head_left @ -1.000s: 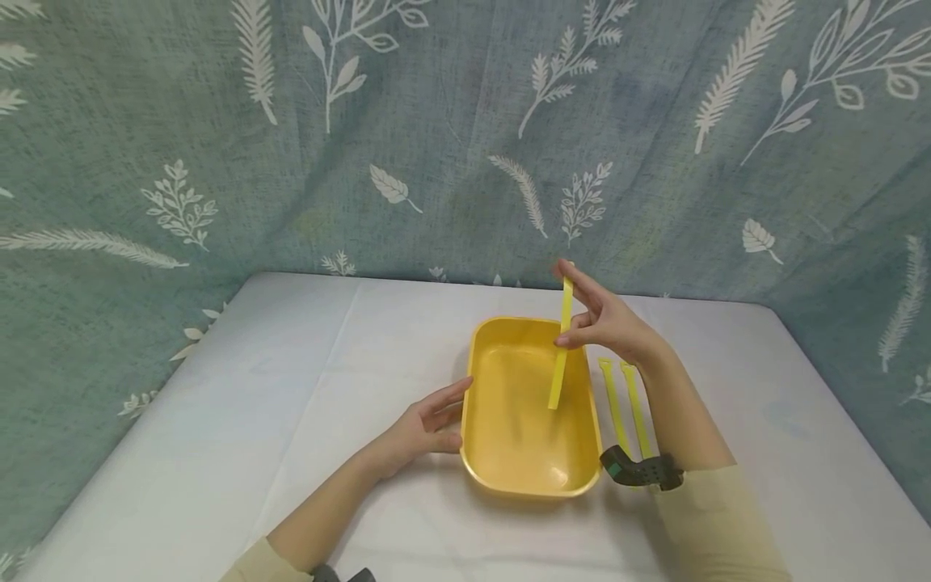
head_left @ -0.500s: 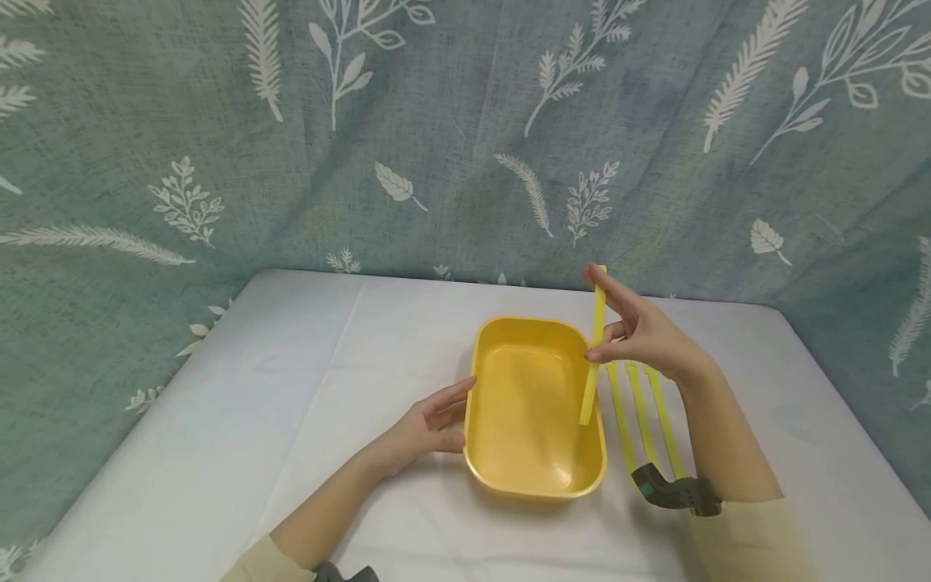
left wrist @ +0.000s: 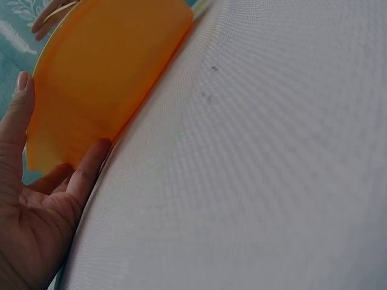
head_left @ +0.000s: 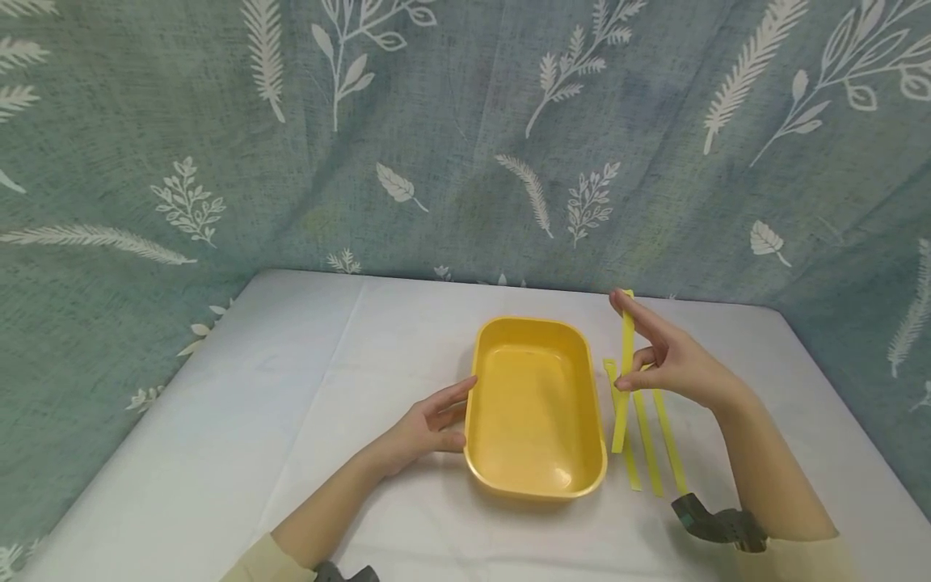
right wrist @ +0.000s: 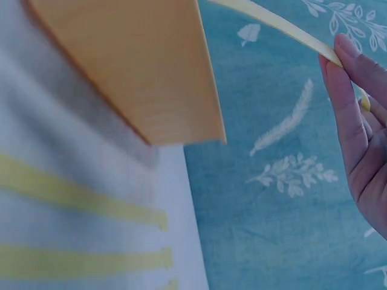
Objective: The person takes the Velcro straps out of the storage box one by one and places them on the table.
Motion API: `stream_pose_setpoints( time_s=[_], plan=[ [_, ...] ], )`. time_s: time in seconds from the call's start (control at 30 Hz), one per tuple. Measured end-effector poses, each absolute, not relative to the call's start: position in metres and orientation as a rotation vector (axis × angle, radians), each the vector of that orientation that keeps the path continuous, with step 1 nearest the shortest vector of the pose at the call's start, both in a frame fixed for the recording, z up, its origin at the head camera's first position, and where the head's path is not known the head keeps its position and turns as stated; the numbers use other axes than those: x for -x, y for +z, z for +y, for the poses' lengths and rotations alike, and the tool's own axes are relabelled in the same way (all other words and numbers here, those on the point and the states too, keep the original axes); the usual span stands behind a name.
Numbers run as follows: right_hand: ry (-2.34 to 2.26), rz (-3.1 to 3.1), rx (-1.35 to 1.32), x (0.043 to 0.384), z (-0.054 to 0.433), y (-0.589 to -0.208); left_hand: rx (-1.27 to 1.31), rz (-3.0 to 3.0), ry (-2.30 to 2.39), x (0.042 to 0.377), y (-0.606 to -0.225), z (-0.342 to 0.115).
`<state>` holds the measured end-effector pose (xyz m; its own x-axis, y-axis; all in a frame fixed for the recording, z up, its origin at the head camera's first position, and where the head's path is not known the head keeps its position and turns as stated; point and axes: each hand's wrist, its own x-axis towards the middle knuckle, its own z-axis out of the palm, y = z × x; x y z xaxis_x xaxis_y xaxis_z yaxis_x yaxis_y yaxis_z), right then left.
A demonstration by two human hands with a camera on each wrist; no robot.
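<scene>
A rectangular yellow plastic tub (head_left: 534, 404) with rounded corners sits on the white table. My left hand (head_left: 425, 428) rests against its left side with relaxed fingers; the left wrist view shows the thumb by the rim and the fingers along the wall (left wrist: 115, 72). To the right of the tub, my right hand (head_left: 676, 368) pinches a flat yellow strip (head_left: 621, 424) between thumb and fingers. The strip is held upright, its upper end by a raised finger. In the right wrist view the pinched strip (right wrist: 278, 23) bends slightly.
Three similar yellow strips lie side by side right of the tub: a left one (head_left: 633, 473), a middle one (head_left: 647, 444) and a right one (head_left: 671, 444). A green leaf-print cloth (head_left: 436, 121) hangs behind the white table (head_left: 349, 347).
My right hand has moved right and toward me with the strip, from over the tub to above the strips on the table. The left hand stays at the tub.
</scene>
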<state>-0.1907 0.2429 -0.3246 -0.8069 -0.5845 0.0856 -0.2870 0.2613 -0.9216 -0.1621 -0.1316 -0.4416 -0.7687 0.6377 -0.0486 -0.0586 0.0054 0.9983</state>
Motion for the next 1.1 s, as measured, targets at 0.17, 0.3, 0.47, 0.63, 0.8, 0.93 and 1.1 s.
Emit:
stream_pose_setpoints(
  time_s=[0.17, 0.3, 0.47, 0.63, 0.8, 0.93, 1.1],
  plan=[
    [-1.567, 2.296, 0.779, 0.183, 0.259, -0.326, -0.607, 1.769, 1.824, 0.163, -0.442, -0.131],
    [-1.535, 2.361, 0.733, 0.178, 0.272, -0.329, -0.610, 1.785, 1.813, 0.164, -0.443, -0.131],
    [-1.493, 2.403, 0.683, 0.173, 0.289, -0.335, -0.599, 1.779, 1.816, 0.164, -0.443, -0.132],
    [-1.439, 2.430, 0.633, 0.167, 0.306, -0.343, -0.583, 1.766, 1.824, 0.162, -0.443, -0.131],
    [-1.403, 2.455, 0.585, 0.162, 0.319, -0.350, -0.594, 1.768, 1.826, 0.162, -0.442, -0.131],
    [-1.376, 2.465, 0.548, 0.161, 0.327, -0.354, -0.598, 1.757, 1.836, 0.162, -0.443, -0.132],
    [-1.326, 2.439, 0.516, 0.161, 0.335, -0.359, -0.603, 1.760, 1.835, 0.163, -0.445, -0.133]
  ],
)
